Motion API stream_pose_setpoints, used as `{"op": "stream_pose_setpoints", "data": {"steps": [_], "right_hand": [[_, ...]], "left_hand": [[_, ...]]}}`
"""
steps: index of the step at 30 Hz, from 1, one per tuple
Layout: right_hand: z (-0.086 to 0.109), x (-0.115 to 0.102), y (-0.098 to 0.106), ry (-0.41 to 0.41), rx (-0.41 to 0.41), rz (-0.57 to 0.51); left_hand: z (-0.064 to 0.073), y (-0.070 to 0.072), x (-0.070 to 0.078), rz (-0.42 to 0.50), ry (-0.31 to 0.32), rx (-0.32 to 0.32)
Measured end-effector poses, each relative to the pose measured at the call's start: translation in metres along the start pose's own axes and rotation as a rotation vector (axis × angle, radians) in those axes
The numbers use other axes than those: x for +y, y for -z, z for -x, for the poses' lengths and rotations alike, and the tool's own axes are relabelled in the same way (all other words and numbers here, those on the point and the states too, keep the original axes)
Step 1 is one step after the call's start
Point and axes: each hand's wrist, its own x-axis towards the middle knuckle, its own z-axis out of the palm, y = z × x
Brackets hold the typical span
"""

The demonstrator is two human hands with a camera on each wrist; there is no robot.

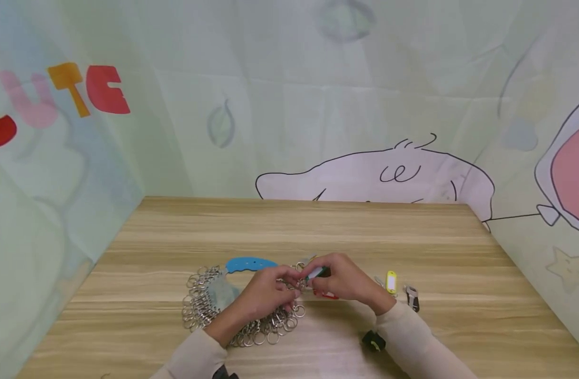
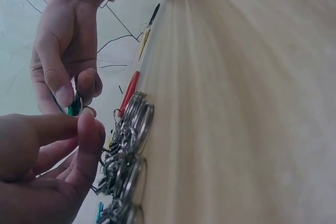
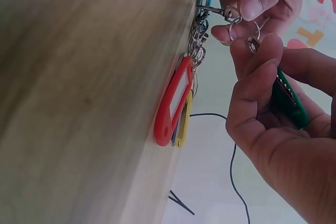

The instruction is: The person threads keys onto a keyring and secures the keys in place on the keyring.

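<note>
Thumb and fingers of my left hand pinch a metal split ring that hangs from a small swivel clasp. My right hand holds a green key tag in its curled fingers. From the right fingertips a small metal loop sticks out, right at the split ring. Both hands meet close above the right end of a large bunch of key rings. A red key tag lies beneath the right hand.
A blue wavy-edged piece lies behind the bunch, with a greyish sheet among the rings. To the right lie a yellow key tag and a dark-and-silver clip. A printed cloth stands round the wooden table.
</note>
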Motion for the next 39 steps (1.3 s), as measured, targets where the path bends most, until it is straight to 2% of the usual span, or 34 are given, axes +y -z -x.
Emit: {"op": "stream_pose_setpoints", "data": {"steps": [7,15,22,26,39], "right_hand": [[0.0007,0.0026,-0.0002,-0.041,0.003,-0.002],[-0.0002,0.0043,-0.0006,-0.035,0.018,0.015],[-0.0007,0.0021,0.0000,-0.034,0.019,0.037],[-0.0008,0.0006,-0.0003,-0.038,0.024,0.051],[-0.0005,-0.0012,-0.0047,-0.099,-0.009,-0.006]], "left_hand": [[-0.0009,0.0007,-0.0014,-0.014,-0.006,0.005],[-0.0001,0.0039,-0.0022,-0.033,0.002,0.010],[-0.0021,0.0046,-0.0046,-0.210,-0.029,0.012],[-0.0025,0.0043,-0.0051,-0.239,-0.041,0.016],[-0.0050,0.0028,-0.0061,-0.309,-0.078,0.005]]}}
